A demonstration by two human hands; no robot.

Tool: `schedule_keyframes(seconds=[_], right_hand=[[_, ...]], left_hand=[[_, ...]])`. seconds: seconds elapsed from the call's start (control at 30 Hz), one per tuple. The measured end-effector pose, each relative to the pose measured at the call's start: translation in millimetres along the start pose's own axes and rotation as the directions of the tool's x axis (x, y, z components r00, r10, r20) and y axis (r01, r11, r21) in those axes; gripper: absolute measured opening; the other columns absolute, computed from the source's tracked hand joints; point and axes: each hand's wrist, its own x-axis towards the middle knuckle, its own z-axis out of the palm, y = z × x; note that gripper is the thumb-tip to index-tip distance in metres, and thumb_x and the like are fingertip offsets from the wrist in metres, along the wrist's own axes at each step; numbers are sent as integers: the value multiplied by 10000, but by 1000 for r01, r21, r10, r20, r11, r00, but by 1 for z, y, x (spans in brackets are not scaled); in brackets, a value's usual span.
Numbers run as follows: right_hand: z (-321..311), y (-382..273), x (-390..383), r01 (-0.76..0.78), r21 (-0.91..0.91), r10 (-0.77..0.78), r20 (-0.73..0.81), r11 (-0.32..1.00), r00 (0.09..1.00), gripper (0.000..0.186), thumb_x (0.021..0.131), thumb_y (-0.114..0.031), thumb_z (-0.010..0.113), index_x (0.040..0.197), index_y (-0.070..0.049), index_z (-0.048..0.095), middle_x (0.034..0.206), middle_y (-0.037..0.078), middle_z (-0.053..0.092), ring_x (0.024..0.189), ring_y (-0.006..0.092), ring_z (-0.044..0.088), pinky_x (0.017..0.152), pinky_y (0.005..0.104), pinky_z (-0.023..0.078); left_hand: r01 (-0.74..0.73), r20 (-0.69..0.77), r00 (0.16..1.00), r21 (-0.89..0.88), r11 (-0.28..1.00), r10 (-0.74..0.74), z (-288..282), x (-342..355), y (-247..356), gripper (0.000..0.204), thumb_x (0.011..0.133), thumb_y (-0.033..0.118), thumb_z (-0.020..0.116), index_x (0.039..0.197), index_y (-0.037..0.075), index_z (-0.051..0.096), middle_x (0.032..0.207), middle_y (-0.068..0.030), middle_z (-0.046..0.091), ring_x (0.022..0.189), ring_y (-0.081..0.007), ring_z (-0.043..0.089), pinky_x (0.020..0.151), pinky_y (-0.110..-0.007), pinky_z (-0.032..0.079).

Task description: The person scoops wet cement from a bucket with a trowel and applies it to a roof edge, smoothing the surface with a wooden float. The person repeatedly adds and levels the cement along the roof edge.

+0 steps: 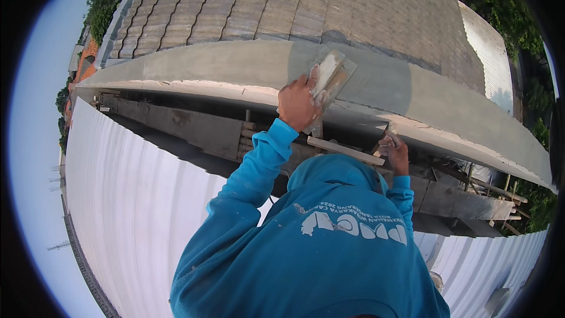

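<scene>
My left hand point(299, 101) is closed on a plastering float point(336, 75), its pale handle smeared with plaster. The float's flat plate lies against the grey plastered band point(206, 63) along the roof edge, where a darker, damp-looking patch point(376, 82) spreads to its right. Lower and to the right, below the plaster's rough lower edge, my right hand point(395, 153) has its fingers bent around a small tool. Only a dark, thin edge of that tool shows, so its kind is unclear. Both sleeves are blue and pushed back from the wrists.
Roof tiles point(247, 0) rise beyond the plastered band. A wooden strip point(347, 149) lies between my hands, just past my body. Planks and poles point(471, 185) run below the edge at right. White corrugated sheeting point(129, 171) spreads below at left.
</scene>
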Motion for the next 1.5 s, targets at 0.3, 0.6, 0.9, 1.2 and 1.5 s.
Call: schedule_keyframes(seconds=[0.3,0.6,0.9,1.2,1.5], right_hand=[[9,-2,-24,-3,-87,-1,-44,996,999,391,994,-147,524,1350,13,538,984,155,711,820,199,708,730,303,572],[3,7,-45,-36,-7,35,-100,999,994,408,977,-142,542,1348,27,534,980,134,704,788,177,694,696,281,556],[17,3,-52,34,-34,-35,-34,999,999,413,977,-168,566,1336,35,543,958,132,706,797,175,680,687,283,548],[12,-5,-59,-6,-99,1,-59,995,998,410,973,-139,551,1339,46,536,979,147,709,797,165,688,685,282,547],[4,10,-51,-32,-31,29,-82,999,996,400,960,-104,533,1339,19,550,980,151,703,810,182,694,709,294,557]], left_hand=[[-88,6,996,19,996,87,4,-3,15,622,855,319,670,1382,26,515,880,-162,642,758,-341,661,647,-458,531],[-42,-5,999,75,996,43,7,7,-8,685,844,321,688,1428,33,476,885,-161,630,732,-351,653,635,-459,523],[-26,-47,998,91,995,30,16,15,-7,682,850,336,669,1418,14,473,888,-154,632,739,-351,655,637,-460,530],[38,20,999,149,988,-41,9,27,-8,840,736,297,751,1438,-31,427,933,-177,611,756,-329,664,639,-423,549],[27,6,1000,82,996,-28,2,-3,-6,742,803,320,716,1414,-15,461,921,-174,623,721,-336,659,628,-440,540]])
